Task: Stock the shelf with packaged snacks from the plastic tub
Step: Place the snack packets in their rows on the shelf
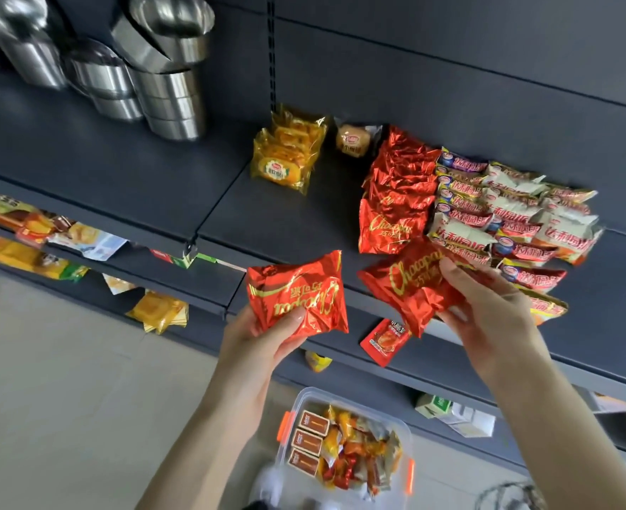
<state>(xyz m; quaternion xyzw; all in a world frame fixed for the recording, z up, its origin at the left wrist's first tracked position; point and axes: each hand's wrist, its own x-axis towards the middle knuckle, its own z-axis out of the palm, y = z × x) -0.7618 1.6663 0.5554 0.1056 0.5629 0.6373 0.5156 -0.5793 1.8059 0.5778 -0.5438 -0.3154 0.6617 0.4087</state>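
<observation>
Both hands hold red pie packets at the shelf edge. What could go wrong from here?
1. The red packet gripped by the right hand hangs over the shelf front edge; released there, it could slide off toward the plastic tub.
2. The white-and-red packets beside that hand are loosely piled, some near the edge; a nudge may spill them.
3. The left hand holds a second packet logo upside down; it might be shelved misaligned with the red row.

Each hand [263,334] [495,307] grips a red snack pack [298,294] [410,285] at the shelf [156,167].
</observation>
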